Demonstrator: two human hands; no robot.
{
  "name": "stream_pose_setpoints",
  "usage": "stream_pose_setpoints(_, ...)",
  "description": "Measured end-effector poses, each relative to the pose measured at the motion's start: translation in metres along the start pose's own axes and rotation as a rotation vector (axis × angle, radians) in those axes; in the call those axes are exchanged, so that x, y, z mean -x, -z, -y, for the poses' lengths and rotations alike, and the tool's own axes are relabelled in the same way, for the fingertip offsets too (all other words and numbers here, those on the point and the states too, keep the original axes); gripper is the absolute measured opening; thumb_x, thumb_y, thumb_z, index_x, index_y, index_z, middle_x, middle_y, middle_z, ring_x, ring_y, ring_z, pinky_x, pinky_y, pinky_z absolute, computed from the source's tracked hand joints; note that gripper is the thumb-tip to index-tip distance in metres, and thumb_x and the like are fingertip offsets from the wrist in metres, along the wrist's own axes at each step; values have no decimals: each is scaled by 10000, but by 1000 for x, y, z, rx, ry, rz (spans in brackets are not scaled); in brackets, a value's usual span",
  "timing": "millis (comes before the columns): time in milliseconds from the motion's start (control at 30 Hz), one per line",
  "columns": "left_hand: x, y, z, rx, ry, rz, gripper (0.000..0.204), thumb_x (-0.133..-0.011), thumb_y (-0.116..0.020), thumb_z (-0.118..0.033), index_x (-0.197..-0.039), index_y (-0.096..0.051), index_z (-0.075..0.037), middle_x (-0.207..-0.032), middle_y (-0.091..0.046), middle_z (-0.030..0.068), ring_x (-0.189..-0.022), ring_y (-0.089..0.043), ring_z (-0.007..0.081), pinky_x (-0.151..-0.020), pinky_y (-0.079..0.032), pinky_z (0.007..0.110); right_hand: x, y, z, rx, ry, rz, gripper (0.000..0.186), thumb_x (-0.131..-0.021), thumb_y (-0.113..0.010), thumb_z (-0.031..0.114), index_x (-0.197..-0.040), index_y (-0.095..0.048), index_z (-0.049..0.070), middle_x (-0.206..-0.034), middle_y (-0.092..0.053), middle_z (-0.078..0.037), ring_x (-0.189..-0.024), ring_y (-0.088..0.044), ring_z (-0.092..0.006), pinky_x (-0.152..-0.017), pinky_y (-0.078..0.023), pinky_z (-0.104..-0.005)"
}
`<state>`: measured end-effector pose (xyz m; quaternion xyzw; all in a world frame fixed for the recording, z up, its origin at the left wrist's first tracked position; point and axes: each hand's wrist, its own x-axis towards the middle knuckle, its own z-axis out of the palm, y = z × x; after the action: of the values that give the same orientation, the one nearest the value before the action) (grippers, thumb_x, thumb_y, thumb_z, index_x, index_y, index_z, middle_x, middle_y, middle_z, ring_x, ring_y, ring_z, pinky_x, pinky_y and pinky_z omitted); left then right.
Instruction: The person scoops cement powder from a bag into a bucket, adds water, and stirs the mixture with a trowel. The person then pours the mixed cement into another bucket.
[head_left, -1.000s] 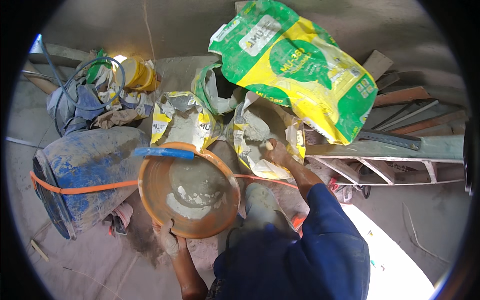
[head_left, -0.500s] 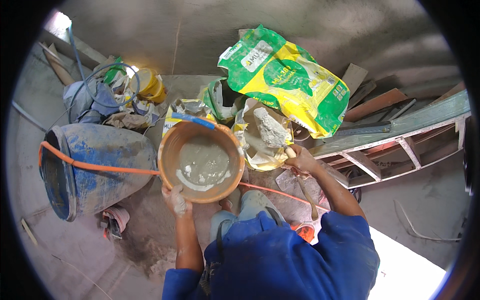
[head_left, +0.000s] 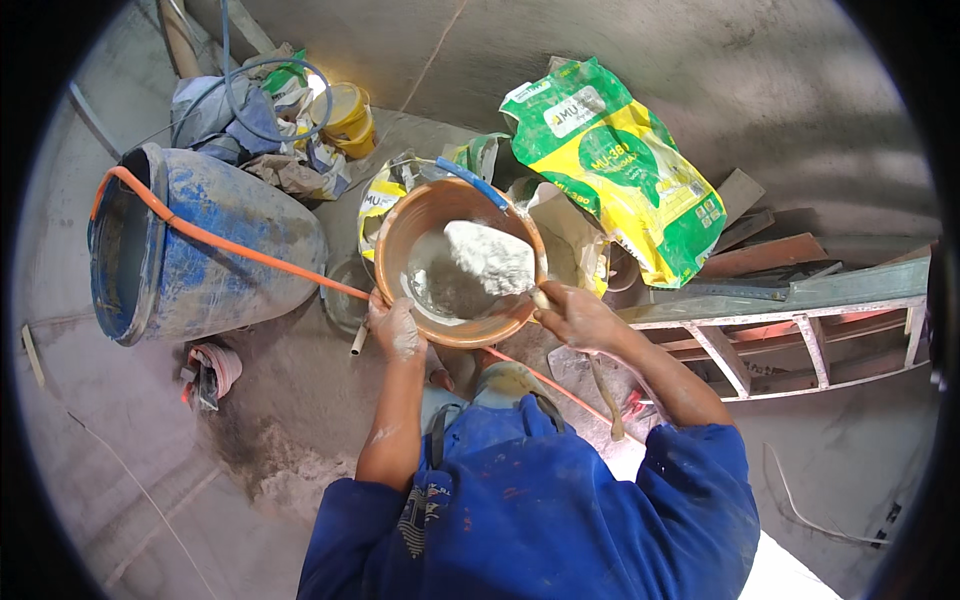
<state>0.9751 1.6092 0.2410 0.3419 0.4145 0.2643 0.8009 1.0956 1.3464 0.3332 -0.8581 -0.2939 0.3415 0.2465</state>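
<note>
My left hand is closed on the near-left rim of an orange-brown bucket, with the thumb over the edge. Grey wet mix lies in the bucket, and its handle has a blue sleeve. In my right hand is the wooden handle of a trowel, gripped at the bucket's right rim. A heap of pale powder hides the trowel's blade, which is over the inside of the bucket. Just right of the bucket stands an open paper bag.
A green and yellow bag leans on the back wall. Left lies a blue barrel, crossed by an orange hose. Right, a metal-edged frame and boards line the wall. Rags and a yellow bucket sit far left.
My right hand has carried the loaded trowel leftward from above the open bag to over the bucket. My left hand still holds the rim. The whole view has shifted a little.
</note>
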Motion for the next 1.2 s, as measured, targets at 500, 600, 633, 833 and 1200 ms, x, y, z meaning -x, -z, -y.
stream_pose_setpoints(500,1,-4,-7,43,47,-104,491,-680,-516,165,-1137,-552,-12,-1043,-652,99,-904,-670,226,-865,-564,348,11,17,28,499,-94,-61,336,-916,-591,220,-1237,-524,148,-1025,-641,-197,-824,-677,-413,-692,-548,-504)
stream_pose_setpoints(600,-6,9,-3,89,63,-46,521,-687,-513,169,-1175,-556,-10,-1078,-631,85,-925,-657,207,-881,-551,341,10,9,17,198,-38,-282,332,-862,-644,184,-1156,-536,76,-961,-645,-214,-777,-687,-356,-696,-548,-459)
stream_pose_setpoints(633,-6,12,-4,83,76,-51,528,-685,-517,167,-1179,-557,-12,-1087,-631,85,-939,-655,208,-888,-548,339,4,3,12,68,-26,-356,370,-849,-658,185,-1168,-530,50,-979,-648,-213,-810,-679,-368,-731,-537,-456)
stream_pose_setpoints(833,0,2,-11,74,46,31,567,-705,-497,172,-1239,-552,-12,-1163,-630,91,-1044,-635,200,-945,-518,321,-31,-27,6,-881,-185,-591,336,-821,-723,114,-1084,-544,3,-908,-649,-92,-752,-629,-164,-657,-516,-335)
stream_pose_setpoints(1200,-35,77,-33,-100,375,188,416,-880,-682,-26,-1284,-581,-21,-1187,-663,113,-1053,-655,210,-930,-538,354,-28,-17,38,-841,-139,-414,186,-768,-695,49,-883,-549,51,-711,-585,-23,-600,-543,-98,-556,-459,-295)
